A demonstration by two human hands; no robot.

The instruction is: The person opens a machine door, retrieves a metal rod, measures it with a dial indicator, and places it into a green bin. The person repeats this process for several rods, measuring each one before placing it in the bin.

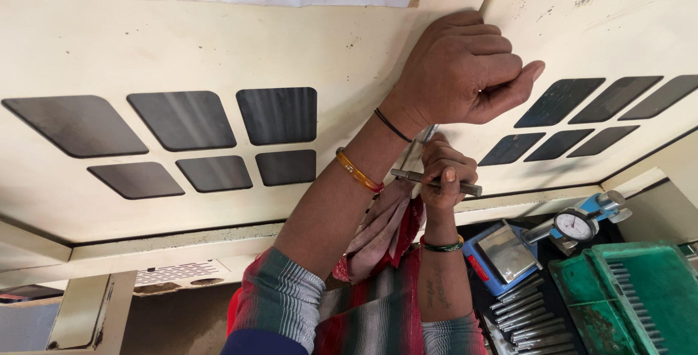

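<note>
My left hand (462, 71) is a closed fist pressed against the seam where two cream panels (218, 42) with dark rounded cutouts (276, 115) meet; anything inside the fist is hidden. Its wrist carries a black thread and a gold bangle. Just below it, my right hand (445, 173) grips a metal T-handle tool (407, 174). The tool's crossbar sticks out on both sides of the fingers, and its shaft runs up under my left wrist. A green bangle circles my right wrist.
A dial gauge on a blue body (574, 226) lies at lower right. Beside it are a blue box with a metal top (503, 253), a row of several metal pins (525, 313) and a green tray (643, 289). A reddish cloth (378, 231) hangs between my forearms.
</note>
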